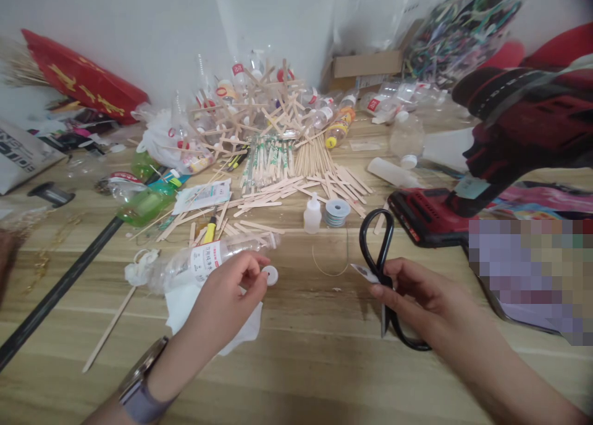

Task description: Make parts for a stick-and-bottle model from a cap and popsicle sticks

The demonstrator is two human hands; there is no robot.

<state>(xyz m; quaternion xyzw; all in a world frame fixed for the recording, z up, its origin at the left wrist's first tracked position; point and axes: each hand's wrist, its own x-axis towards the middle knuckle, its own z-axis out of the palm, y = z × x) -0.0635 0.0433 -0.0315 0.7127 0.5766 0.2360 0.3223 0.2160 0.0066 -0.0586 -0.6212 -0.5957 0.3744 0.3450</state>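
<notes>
Between the thumb and fingers of my left hand (236, 295) is a small white bottle cap (270, 275) with a dark spot at its middle. My right hand (412, 295) grips a pair of scissors (378, 246) with black loop handles, partly hidden behind my fingers. A clear plastic bottle (180, 267) with a white label lies on its side beyond my left hand. White paper (248, 329) lies under that wrist. A small glue bottle (312, 215) and a spool of thread (337, 212) stand beyond the gap between my hands.
A red cordless drill (430, 212) stands at the right. Wooden sticks (264, 204) and bundled skewers (315, 159) lie mid-table, with piled plastic bottles behind. A dark rod (60, 289) crosses the left side. A yellow-handled tool (210, 230) lies near the clear bottle.
</notes>
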